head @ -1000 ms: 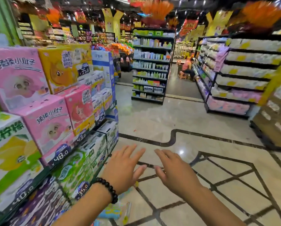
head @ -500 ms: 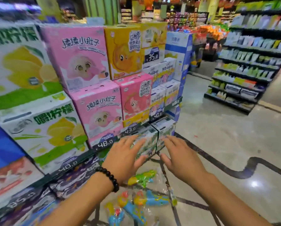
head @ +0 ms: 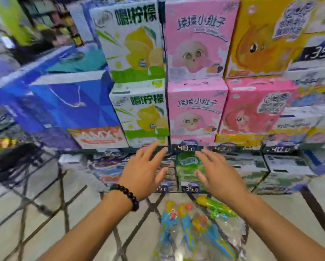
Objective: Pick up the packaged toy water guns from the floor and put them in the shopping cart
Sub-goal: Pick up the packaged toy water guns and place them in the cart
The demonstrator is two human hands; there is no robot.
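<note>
Clear plastic bags of toy water guns point(head: 193, 227) lie on the pale tiled floor point(head: 78, 213) at about six o'clock, low in the view and between the person's two forearms. Blue, yellow and orange guns show through the wrapping, and a green and yellow one point(head: 216, 207) sits at the pile's one o'clock edge.

Above the bags, the left hand point(head: 144, 172) is held out with fingers straight and spread, palm down, holding nothing. A black bead bracelet point(head: 126, 195) circles its wrist. The right hand point(head: 217, 172) mirrors it at three o'clock from the left, fingers also extended and loosely apart, with nothing in its grasp. Both hands hover apart from the bags and from each other.

Beyond the fingertips, at twelve o'clock, stands a shelf display of stacked cartons: white and green lemon boxes point(head: 139, 117), pink boxes point(head: 195, 110) with a cartoon face, and a yellow-orange box point(head: 261, 40) at one o'clock. Dark price tags point(head: 185, 148) run along the shelf edge just past the fingertips. At nine to ten o'clock sits a blue carton point(head: 67, 102), heavily blurred, and a dark wire frame point(head: 26, 162) shows at nine o'clock; whether it is the cart cannot be told.
</note>
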